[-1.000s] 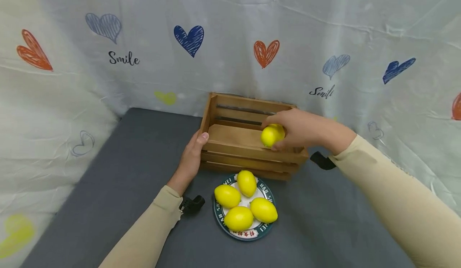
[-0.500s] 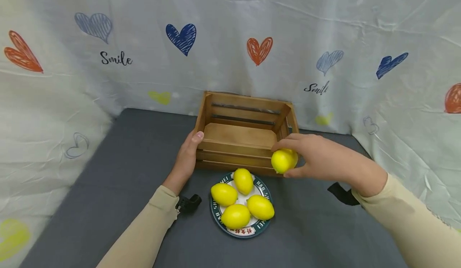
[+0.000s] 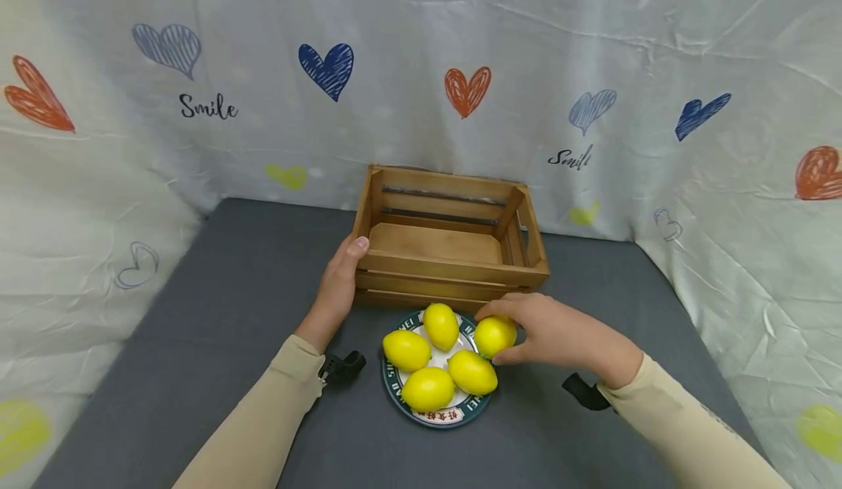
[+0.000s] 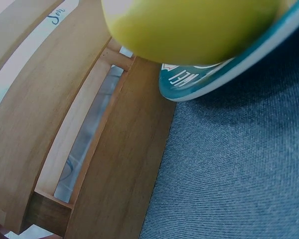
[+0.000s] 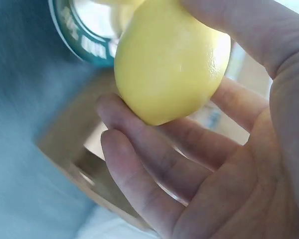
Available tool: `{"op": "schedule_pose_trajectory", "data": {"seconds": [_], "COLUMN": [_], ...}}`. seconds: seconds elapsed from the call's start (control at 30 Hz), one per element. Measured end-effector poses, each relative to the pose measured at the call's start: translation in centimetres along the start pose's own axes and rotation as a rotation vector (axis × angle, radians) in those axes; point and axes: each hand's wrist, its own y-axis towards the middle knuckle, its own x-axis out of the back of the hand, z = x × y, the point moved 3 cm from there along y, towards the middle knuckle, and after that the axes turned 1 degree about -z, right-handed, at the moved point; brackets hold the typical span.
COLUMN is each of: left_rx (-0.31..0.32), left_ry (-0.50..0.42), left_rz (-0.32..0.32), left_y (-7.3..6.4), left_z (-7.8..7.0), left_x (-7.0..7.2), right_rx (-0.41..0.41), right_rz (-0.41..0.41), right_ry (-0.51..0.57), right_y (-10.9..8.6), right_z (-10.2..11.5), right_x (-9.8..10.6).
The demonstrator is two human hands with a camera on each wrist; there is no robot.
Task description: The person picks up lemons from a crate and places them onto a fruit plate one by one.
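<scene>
In the head view my right hand holds a yellow lemon between thumb and fingers, at the right rim of a round plate. The right wrist view shows this lemon up close, thumb on one side and fingers on the other. Several more lemons lie on the white plate with its dark green lettered rim. My left hand grips the left end of a slatted wooden crate, thumb over the front corner. Its other fingers are hidden in the head view. No lemon shows inside the crate.
The crate stands behind the plate on a dark grey cloth-covered table. A pale curtain with printed hearts hangs close behind the crate and along both sides. A black wrist strap part sticks out beneath each wrist.
My right hand has carried the lemon out of the crate, over its front right corner and down to the plate's right rim. The left hand keeps its place on the crate.
</scene>
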Motion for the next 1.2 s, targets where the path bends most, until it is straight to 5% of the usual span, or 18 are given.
{"op": "schedule_pose_trajectory", "data": {"seconds": [0.23, 0.9, 1.2], "left_rx": [0.001, -0.026, 0.087], "left_ry": [0.004, -0.023, 0.072], "left_rz": [-0.003, 0.023, 0.065], "left_y": [-0.2, -0.3, -0.2], "left_z": [0.2, 0.1, 0.0], "left_x": [-0.1, 0.0, 2.6], "right_rx": [-0.025, 0.0, -0.072], "right_rz": [-0.005, -0.05, -0.176], "right_ry": [0.042, 0.056, 0.113], "right_y": [1.5, 2.0, 1.0], "right_z": [-1.3, -1.0, -2.5], "right_x": [-2.2, -3.6, -3.4]}}
